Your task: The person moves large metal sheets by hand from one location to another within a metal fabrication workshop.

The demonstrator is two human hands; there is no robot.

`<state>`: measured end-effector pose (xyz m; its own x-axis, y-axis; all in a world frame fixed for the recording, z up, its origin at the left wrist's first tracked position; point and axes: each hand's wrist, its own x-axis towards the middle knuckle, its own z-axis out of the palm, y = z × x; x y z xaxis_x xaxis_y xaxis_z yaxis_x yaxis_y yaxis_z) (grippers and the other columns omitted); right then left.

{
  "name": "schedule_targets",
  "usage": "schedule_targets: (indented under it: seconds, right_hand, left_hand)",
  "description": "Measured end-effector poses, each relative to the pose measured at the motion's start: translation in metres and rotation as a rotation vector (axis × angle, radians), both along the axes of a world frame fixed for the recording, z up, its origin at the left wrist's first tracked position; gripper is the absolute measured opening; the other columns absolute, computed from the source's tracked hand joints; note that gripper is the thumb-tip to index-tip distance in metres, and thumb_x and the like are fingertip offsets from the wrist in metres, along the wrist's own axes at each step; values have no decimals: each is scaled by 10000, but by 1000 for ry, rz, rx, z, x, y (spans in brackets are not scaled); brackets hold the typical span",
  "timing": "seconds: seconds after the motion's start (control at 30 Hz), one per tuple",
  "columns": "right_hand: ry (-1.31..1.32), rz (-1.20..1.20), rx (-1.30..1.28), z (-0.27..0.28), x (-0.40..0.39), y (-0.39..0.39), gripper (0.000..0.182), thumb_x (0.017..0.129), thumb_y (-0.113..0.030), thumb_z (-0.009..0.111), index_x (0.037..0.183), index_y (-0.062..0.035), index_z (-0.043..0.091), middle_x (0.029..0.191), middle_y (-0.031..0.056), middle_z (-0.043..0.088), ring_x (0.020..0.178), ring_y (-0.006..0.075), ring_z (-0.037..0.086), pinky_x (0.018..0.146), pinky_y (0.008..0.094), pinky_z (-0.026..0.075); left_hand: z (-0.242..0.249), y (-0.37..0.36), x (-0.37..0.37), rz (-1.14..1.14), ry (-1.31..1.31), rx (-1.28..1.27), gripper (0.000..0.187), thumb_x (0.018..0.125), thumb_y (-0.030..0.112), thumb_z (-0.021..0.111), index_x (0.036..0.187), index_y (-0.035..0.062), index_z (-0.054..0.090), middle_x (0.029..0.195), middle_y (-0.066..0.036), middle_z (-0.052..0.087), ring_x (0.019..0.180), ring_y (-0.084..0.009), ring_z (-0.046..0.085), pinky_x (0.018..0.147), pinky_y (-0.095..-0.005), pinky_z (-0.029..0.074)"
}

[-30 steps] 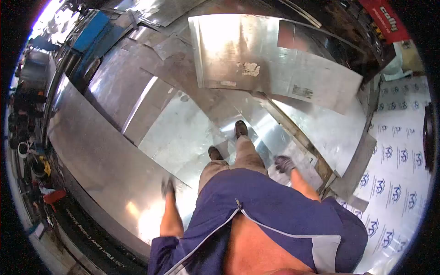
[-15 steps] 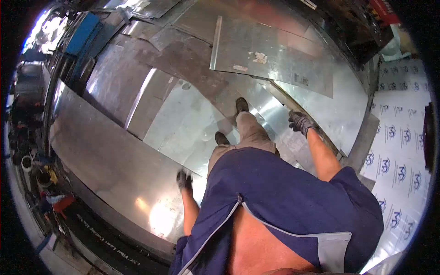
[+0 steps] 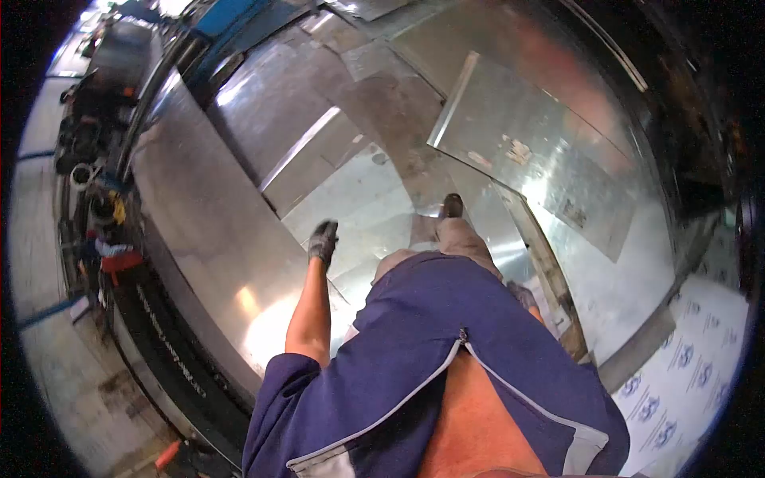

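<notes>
My left hand (image 3: 323, 241), in a dark work glove, swings forward with nothing visible in it. Its fingers are loosely extended, above the edge of a long metal sheet (image 3: 207, 207) at my left. My right hand (image 3: 523, 296), gloved in grey, hangs beside my hip near a narrow gap edged by a metal strip (image 3: 542, 255). The shirt partly covers that hand, so its fingers do not show clearly. One dark shoe (image 3: 453, 205) steps on the sheet-covered floor ahead of me.
A loose metal sheet (image 3: 542, 151) with torn label patches lies ahead to the right. Film-covered sheet with printed logos (image 3: 669, 382) lies at the right. A black machine beam (image 3: 171, 350) runs along the left, near a blue frame (image 3: 239, 20).
I have stepped forward and the view has turned. My left hand has swung forward, while my right hand has dropped back beside my body, partly behind the shirt.
</notes>
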<state>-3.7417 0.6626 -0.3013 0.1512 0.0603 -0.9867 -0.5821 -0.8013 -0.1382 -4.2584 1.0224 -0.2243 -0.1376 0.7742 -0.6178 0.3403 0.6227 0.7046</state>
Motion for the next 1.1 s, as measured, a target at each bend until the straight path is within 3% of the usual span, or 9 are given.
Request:
schedule_targets:
  seconds: [0.17,0.27,0.37,0.43,0.47,0.57,0.67,0.8,1.1]
  right_hand:
    - [-29,351,-110,17,95,35,477,945,-556,545,1053,-93,583,803,104,620,642,306,606,570,485,477]
    - [-45,110,-70,11,152,102,430,931,-580,531,877,-157,588,640,31,542,491,252,549,438,395,403]
    - [-251,445,47,8,200,208,566,905,-612,556,971,-59,657,704,77,619,515,231,568,496,390,486]
    - [-319,376,139,27,202,300,506,913,-487,530,1008,-7,655,907,132,662,663,230,628,548,381,492]
    - [-334,689,123,7,222,338,539,942,-486,500,1103,10,639,955,132,677,697,228,638,563,377,500]
    - [-346,443,325,85,174,453,424,936,-467,567,1058,-67,634,929,44,673,624,170,587,534,341,467]
    - [-305,488,457,131,135,532,366,954,-438,585,1083,-98,622,926,27,669,638,139,600,523,301,462]
    - [-259,594,576,134,99,571,426,956,-446,585,1138,-64,639,920,47,688,683,143,629,577,297,493]
    - [-141,850,40,64,82,522,522,931,-507,572,1151,-38,640,1026,81,682,821,226,658,650,382,536]
  left_hand:
    - [11,-87,-14,254,78,-400,549,883,462,677,1312,137,570,1092,-47,635,832,-218,634,640,-368,485]
    - [22,-122,19,272,67,-467,548,905,456,628,1337,125,566,1120,-63,656,797,-200,640,585,-343,473]
    - [14,-116,53,338,-31,-530,517,905,345,654,1363,130,544,1175,-76,655,813,-204,644,565,-310,467]
    - [-8,-112,58,103,-61,-346,514,904,303,661,1373,134,538,1195,-86,649,904,-241,664,592,-317,491]
    - [1,-96,71,135,-82,-388,526,907,333,654,1377,128,535,1204,-85,646,928,-247,665,634,-330,502]
    - [15,-44,99,196,-135,-404,618,911,436,663,1410,100,520,1288,-114,623,1020,-290,649,815,-390,519]
    - [-6,2,95,291,-194,-371,589,917,431,662,1395,118,523,1246,-87,633,1003,-284,663,761,-390,515]
    - [-26,61,70,362,-207,-345,578,919,466,649,1392,159,523,1260,-81,628,1005,-279,668,754,-399,513]
    - [7,165,25,421,-165,-221,601,925,479,644,1409,152,502,1318,-101,609,1031,-271,658,801,-403,521]
